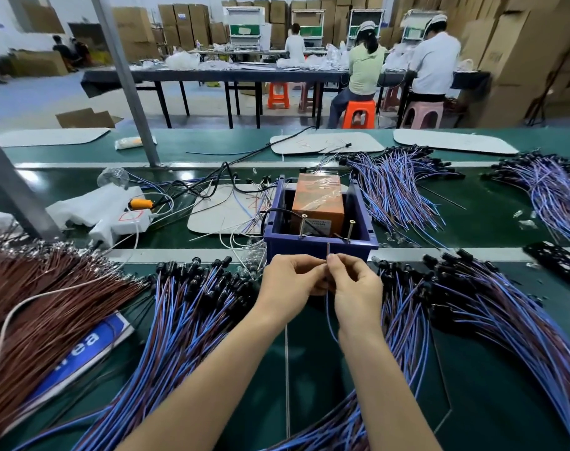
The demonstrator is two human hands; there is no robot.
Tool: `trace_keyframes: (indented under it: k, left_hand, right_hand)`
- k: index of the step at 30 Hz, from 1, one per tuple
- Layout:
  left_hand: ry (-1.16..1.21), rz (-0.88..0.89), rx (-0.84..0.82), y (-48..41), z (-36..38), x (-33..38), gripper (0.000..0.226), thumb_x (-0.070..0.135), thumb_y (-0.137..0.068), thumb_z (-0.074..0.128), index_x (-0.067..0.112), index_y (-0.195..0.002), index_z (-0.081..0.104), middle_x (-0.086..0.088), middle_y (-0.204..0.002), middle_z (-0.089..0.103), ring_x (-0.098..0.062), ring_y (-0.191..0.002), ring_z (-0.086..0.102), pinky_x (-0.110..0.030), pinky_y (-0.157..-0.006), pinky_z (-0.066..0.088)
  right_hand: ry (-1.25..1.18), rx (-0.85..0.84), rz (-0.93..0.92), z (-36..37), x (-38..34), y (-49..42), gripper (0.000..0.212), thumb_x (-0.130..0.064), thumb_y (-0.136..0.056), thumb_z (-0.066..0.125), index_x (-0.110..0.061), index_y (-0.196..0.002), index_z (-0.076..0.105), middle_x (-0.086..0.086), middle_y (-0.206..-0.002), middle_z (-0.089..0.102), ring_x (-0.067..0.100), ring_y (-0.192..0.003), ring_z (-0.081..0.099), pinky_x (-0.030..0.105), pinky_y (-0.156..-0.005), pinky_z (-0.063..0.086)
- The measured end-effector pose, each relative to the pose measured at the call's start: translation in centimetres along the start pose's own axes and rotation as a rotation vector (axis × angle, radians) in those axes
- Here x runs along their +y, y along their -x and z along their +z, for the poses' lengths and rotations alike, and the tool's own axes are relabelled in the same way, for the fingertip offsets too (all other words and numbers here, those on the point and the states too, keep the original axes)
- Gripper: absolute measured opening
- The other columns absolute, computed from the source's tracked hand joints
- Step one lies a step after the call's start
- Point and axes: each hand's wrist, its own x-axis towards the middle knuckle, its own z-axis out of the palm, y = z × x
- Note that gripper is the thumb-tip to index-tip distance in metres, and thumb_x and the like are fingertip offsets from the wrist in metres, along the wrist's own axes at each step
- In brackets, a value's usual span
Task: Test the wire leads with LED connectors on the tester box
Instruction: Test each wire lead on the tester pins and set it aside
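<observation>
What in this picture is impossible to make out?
Head view:
- LED connector of the wire lead: out of sight, behind the left hand or right hand.
- Wording on the blue sign: partly covered by brown wires.
- Label on the orange block in the tester box: too small.

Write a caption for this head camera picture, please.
Left hand and right hand pinch one wire lead before the blue tester box.

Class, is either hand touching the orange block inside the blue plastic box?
No: left hand and right hand pinch a thin blue wire lead in front of the blue plastic box.
</observation>
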Motion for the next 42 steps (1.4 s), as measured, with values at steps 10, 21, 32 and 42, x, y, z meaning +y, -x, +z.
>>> trace_keyframes:
  k: [10, 21, 32, 42]
  left_hand:
    - [0.005, -0.037, 0.032, -0.6, 0.0, 0.1, 0.013, 0.003, -0.091, 0.058, -0.002, -0.092, 0.071, -0.012, -0.077, 0.069, -0.009, -0.059, 0.061, -0.018, -0.060, 0.055]
    - [-0.017, -0.085, 0.082, -1.9, 1.9, 0.6, 0.014, 0.013, -0.091, 0.061, 0.009, -0.097, 0.073, -0.005, -0.081, 0.070, -0.009, -0.059, 0.059, -0.017, -0.053, 0.049]
    - [0.061, -0.199, 0.112, -1.9, 2.9, 1.4, 0.011, 0.019, -0.086, 0.067, 0.020, -0.079, 0.075, 0.010, -0.059, 0.066, 0.002, -0.047, 0.055, -0.014, -0.050, 0.044]
    - [0.343, -0.266, 0.255, -1.4, 2.3, 2.1, 0.016, 0.011, -0.090, 0.062, 0.013, -0.074, 0.067, 0.007, -0.064, 0.069, 0.000, -0.039, 0.046, -0.012, -0.039, 0.039]
  right_hand:
    - [-0.056, 0.129, 0.027, -0.3, -0.1, -1.1, 0.017, -0.007, -0.091, 0.063, -0.016, -0.076, 0.064, 0.002, -0.072, 0.065, 0.020, -0.074, 0.062, 0.035, -0.077, 0.056]
    - [-0.095, 0.161, 0.110, 0.0, 0.2, -1.5, 0.015, -0.005, -0.090, 0.063, -0.010, -0.076, 0.065, 0.020, -0.090, 0.068, 0.031, -0.083, 0.064, 0.048, -0.084, 0.054]
    - [-0.138, 0.153, 0.122, -0.7, 0.2, -1.9, 0.016, -0.003, -0.089, 0.064, -0.009, -0.075, 0.062, 0.009, -0.072, 0.067, 0.009, -0.051, 0.065, 0.021, -0.046, 0.051]
    - [-0.081, 0.137, 0.101, -0.8, -0.4, -2.2, 0.016, -0.009, -0.091, 0.064, -0.011, -0.076, 0.059, 0.008, -0.072, 0.064, 0.015, -0.050, 0.061, 0.026, -0.049, 0.055]
